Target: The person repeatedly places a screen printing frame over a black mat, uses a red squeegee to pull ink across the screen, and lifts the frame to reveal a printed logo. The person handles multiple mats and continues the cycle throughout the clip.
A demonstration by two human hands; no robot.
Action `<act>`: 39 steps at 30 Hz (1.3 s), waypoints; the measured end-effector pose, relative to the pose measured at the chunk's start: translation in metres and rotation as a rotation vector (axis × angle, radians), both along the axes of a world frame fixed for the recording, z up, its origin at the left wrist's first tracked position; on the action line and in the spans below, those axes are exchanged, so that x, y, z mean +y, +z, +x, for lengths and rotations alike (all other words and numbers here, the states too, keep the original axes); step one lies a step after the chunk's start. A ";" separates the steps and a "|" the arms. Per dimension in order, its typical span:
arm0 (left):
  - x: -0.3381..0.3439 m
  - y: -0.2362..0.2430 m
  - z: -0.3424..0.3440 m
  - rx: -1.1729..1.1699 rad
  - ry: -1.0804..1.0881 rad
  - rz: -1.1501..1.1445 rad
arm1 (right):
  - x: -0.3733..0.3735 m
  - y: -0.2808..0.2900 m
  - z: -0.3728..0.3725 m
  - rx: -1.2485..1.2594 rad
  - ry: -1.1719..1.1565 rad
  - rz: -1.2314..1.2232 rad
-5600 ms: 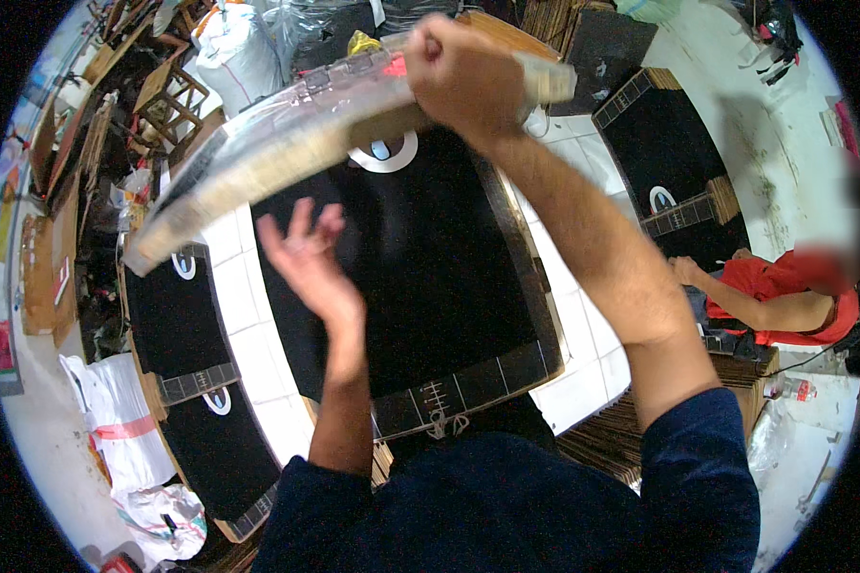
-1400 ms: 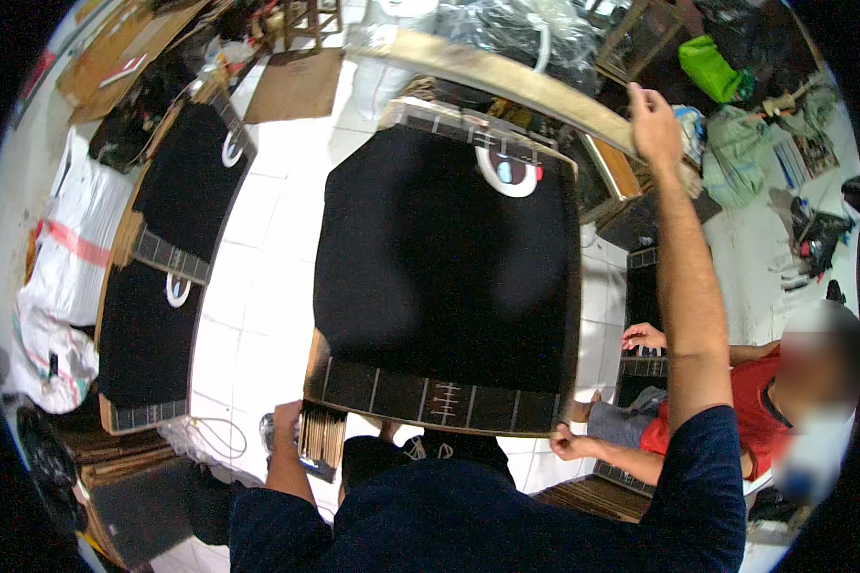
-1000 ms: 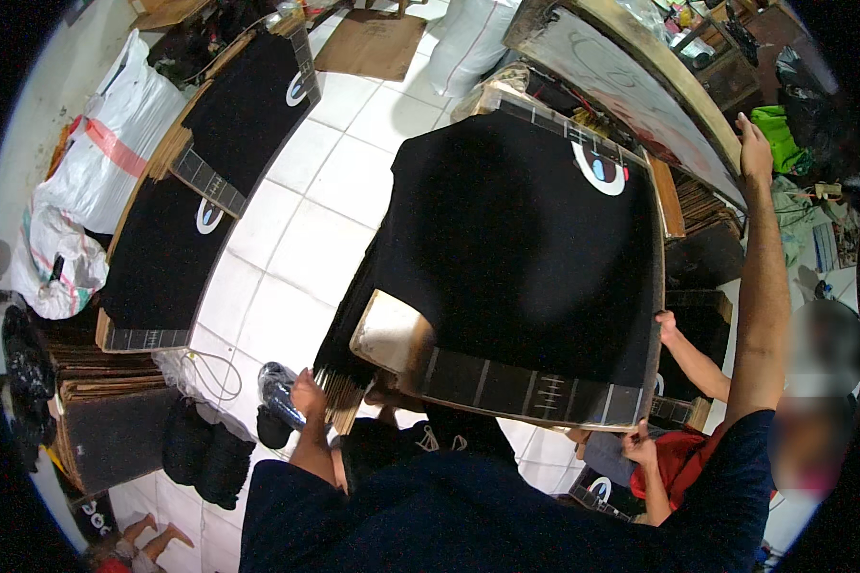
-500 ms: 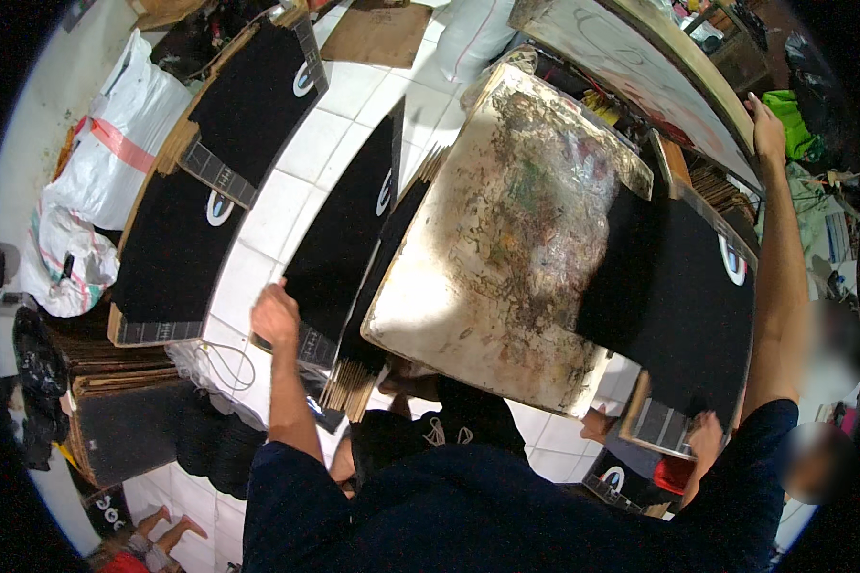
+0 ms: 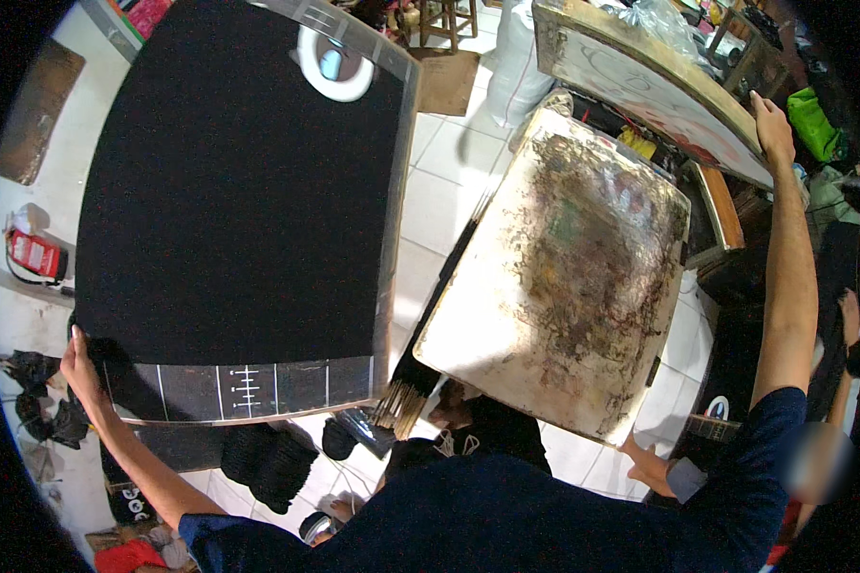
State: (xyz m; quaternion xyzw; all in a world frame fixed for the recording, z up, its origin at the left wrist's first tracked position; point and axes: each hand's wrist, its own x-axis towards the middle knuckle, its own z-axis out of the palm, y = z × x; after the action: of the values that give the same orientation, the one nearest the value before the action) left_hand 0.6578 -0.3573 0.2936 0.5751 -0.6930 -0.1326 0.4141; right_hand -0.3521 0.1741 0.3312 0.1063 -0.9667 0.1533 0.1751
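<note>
A large flat board [image 5: 244,210] covered in black cloth, with a white ring-shaped mark at its far end and a ruled strip along its near edge, is raised on the left. My left hand [image 5: 83,372] is closed on its near left edge; some fingers are hidden behind it. My right hand [image 5: 772,132] grips the near right end of a wood-edged screen frame [image 5: 655,103], which stands tilted up past the table. Between my hands lies a paint-stained white tabletop [image 5: 554,277].
Thin boards [image 5: 406,406] are stacked beside the table's left side. Black cloth bundles [image 5: 269,466] lie below the raised board. A red fire extinguisher [image 5: 36,253] is by the left wall. Another person's hand [image 5: 850,315] shows at far right. White tiles [image 5: 440,205] cover the floor.
My left hand has lifted the black board from beside the table and carried it left. The black board on the tabletop's right has left it. My right hand stays on the frame.
</note>
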 end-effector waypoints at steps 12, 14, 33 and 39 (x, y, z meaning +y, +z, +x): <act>0.121 -0.268 -0.110 0.556 -0.212 0.313 | -0.006 -0.002 0.023 0.035 -0.050 0.021; 0.142 -0.305 -0.135 0.400 -0.176 0.386 | -0.008 -0.005 0.026 0.051 -0.071 0.003; 0.249 -0.366 -0.393 -0.025 -0.743 0.755 | -0.026 0.011 0.085 0.108 -0.064 -0.098; 0.237 -0.363 -0.393 -0.396 -0.695 0.713 | -0.026 0.024 0.071 0.030 -0.038 -0.135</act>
State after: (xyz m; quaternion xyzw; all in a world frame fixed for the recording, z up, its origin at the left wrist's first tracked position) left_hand 0.2650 -0.1208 -0.0697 0.4305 -0.8194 -0.3782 -0.0139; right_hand -0.2812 0.1477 0.3553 0.0781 -0.9534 0.2129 0.1991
